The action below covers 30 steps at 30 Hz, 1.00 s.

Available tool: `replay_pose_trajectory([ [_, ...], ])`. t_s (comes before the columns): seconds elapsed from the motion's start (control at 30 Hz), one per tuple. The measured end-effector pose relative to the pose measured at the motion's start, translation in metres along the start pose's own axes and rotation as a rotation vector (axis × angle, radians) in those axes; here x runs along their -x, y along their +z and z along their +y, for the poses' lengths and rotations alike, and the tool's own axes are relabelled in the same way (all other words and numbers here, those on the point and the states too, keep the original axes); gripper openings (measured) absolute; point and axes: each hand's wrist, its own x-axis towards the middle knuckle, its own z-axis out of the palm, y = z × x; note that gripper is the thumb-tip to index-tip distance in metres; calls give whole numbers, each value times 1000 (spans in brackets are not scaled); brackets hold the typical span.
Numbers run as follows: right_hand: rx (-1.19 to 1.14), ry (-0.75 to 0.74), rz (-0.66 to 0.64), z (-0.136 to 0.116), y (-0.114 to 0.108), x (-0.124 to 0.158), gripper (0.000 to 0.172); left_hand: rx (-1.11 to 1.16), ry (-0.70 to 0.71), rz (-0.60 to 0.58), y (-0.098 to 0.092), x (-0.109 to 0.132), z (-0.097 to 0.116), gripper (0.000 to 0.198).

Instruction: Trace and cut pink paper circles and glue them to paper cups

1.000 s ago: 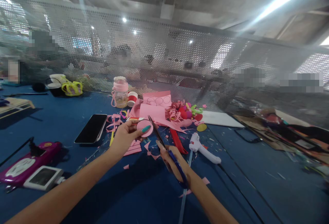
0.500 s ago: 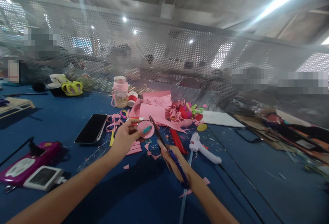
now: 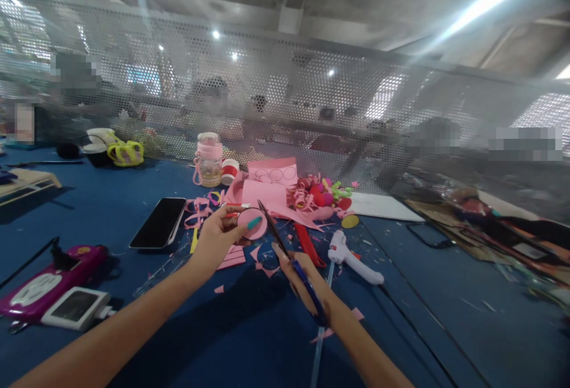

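Observation:
Between the thumb and fingers of my left hand (image 3: 219, 235) is a pink paper circle (image 3: 255, 231) with a dark outline. My right hand (image 3: 297, 278) is wrapped around the blue handles of a pair of scissors (image 3: 307, 287). Its dark blades point up and left, close beside the circle's right edge; I cannot tell whether they touch it. Small pink paper scraps (image 3: 269, 270) lie on the blue table below. Behind my hands are pink sheets (image 3: 267, 193), one with circles drawn on it.
A white glue gun (image 3: 356, 260) with a cord lies right of my right hand. To the left are a phone (image 3: 158, 223) and a magenta device (image 3: 73, 275). A pink-lidded bottle (image 3: 208, 159) stands behind, before a perforated metal screen (image 3: 285, 97). Colourful craft pieces (image 3: 323, 192) are heaped at centre right.

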Motion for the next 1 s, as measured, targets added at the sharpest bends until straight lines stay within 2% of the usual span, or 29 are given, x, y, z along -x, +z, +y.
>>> replay_pose_trajectory([
  [0.27,46,-21,-1,-3,1,1,57,-13,4,22,1,0,2,52],
  [0.73,110,-30,-39,-4,-4,0,57,-103,70,12,-2,-2,0,52],
  [1.0,4,-32,-79,7,-1,0,58,-106,86,-19,0,0,2,52],
])
